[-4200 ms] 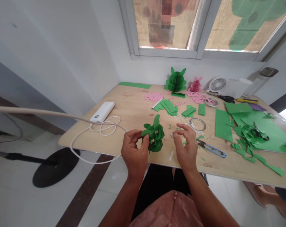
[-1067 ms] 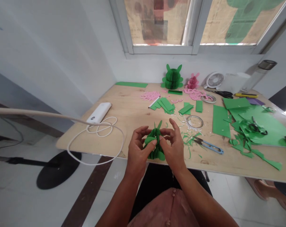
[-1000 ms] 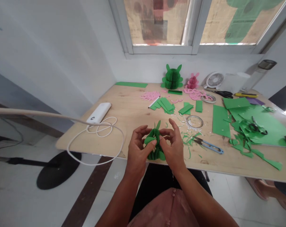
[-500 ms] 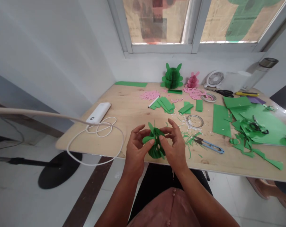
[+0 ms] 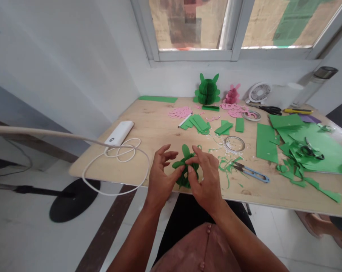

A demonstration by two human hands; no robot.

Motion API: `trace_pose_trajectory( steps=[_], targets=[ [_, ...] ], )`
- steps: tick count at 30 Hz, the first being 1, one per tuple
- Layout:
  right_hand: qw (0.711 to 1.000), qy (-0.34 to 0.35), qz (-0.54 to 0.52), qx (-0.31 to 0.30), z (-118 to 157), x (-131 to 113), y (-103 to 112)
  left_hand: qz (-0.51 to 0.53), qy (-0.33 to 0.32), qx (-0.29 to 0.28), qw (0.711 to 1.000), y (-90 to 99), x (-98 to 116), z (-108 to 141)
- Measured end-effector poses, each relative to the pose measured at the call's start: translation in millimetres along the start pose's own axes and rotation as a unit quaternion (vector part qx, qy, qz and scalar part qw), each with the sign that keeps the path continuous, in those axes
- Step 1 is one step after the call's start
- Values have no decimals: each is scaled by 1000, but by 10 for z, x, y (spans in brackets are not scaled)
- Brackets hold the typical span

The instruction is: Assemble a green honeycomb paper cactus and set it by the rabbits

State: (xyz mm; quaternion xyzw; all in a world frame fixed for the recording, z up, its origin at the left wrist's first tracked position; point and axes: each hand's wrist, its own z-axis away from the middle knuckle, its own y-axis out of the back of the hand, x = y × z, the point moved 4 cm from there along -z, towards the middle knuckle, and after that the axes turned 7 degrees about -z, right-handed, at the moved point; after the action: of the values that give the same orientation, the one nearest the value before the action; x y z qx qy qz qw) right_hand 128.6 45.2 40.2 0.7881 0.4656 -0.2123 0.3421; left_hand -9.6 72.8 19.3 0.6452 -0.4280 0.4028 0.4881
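A small folded green paper figure with leaf-shaped flaps sits at the table's front edge, between my two hands. My left hand holds its left side, the thumb pressed on the paper and the other fingers raised and curved. From the right, my right hand pinches the figure's upper part, with thumb and fingertips on the green paper. One oval flap stands up at the top and another points left. Part of the figure is hidden by the fingers.
Blue-handled snips and a tape ring lie right of my hands, among green scraps. Green sheets cover the right side. A white power bank with a looped cable is at left. Finished green and pink paper figures stand behind.
My right hand has shifted its fingers inward over the top of the green figure. The upper flap now stands upright and shows its broad face. The view has shifted slightly.
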Motion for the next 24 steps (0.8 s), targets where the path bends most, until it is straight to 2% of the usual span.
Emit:
trace_pose_trajectory(
  steps=[12, 19, 24],
  targets=[
    [994, 50, 94, -37, -49, 94, -21, -141, -75, 29, 987, 56, 8, -14],
    [986, 58, 118, -98, -139, 102, -27, -240, -164, 74, 954, 67, 96, 18],
    [974, 86, 145, -151, -227, 94, -27, -286, -219, 85, 929, 70, 118, 15]
  ],
)
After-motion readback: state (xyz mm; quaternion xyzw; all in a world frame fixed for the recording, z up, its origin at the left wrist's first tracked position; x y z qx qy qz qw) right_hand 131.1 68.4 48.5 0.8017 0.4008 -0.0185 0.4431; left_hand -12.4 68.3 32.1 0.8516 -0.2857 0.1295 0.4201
